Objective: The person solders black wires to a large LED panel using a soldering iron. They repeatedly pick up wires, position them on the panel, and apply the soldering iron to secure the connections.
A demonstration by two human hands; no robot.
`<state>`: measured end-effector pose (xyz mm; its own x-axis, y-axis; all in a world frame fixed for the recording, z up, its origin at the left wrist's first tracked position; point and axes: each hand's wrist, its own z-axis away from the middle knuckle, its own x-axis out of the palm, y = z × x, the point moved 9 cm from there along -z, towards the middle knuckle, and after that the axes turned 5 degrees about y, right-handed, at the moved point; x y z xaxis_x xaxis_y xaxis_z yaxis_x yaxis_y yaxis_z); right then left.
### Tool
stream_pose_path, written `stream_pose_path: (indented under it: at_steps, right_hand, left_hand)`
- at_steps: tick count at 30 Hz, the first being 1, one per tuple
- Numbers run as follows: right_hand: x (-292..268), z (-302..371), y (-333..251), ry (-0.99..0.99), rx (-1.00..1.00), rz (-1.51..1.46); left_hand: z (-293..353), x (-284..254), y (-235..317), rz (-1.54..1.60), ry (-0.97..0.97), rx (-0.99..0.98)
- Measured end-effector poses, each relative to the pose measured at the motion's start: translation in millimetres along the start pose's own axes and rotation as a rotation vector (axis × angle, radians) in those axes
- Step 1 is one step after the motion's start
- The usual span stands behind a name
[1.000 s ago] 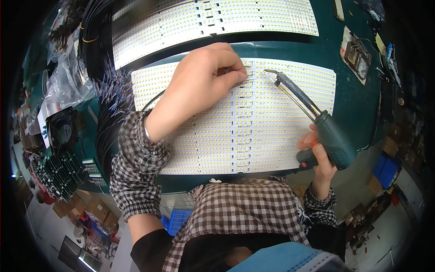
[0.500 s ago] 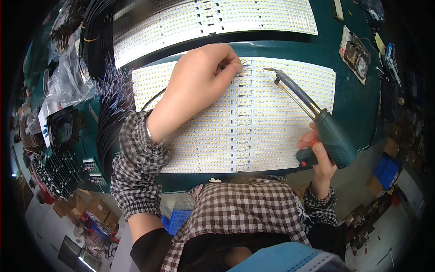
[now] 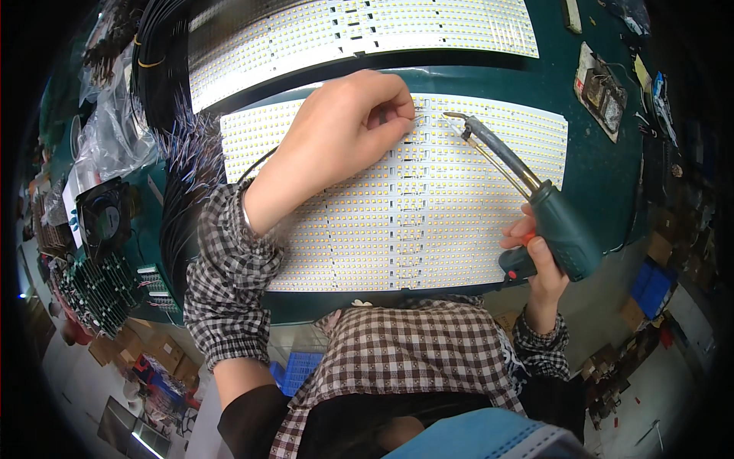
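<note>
The left hand (image 3: pixel 344 126) pinches down on the white light board (image 3: pixel 413 229) dotted with yellow. The right hand (image 3: pixel 539 256) grips a green soldering gun (image 3: pixel 535 206), its tip at the board's top.

A matt green plastic soldering gun (image 3: pixel 562 229) with a bare metal tip lies over glossy white LED strip panels (image 3: pixel 428 214) on a smooth teal table (image 3: pixel 604 176).

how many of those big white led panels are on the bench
2. One LED panel lies under the left hand and the soldering gun; a second panel lies beyond it. Others may be out of view.
</note>
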<state>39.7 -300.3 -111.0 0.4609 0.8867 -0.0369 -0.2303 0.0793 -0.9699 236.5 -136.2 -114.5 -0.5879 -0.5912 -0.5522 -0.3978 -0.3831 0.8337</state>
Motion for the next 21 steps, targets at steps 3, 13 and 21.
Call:
stream_pose_path:
  at_steps: [3, 13, 21]
  right_hand:
    - [0.3, -0.3, 0.2, 0.002, 0.001, 0.003]
    - [-0.3, 0.0, 0.3, 0.015, 0.000, -0.005]
    - [0.1, -0.1, -0.5, 0.023, 0.006, 0.016]
  left_hand:
    - [0.0, -0.1, -1.0, -0.014, 0.023, 0.019]
    - [-3.5, 2.7, 5.6, -0.111, 0.019, 0.060]
    - [-5.5, 6.6, 5.8, -0.198, -0.010, 0.052]
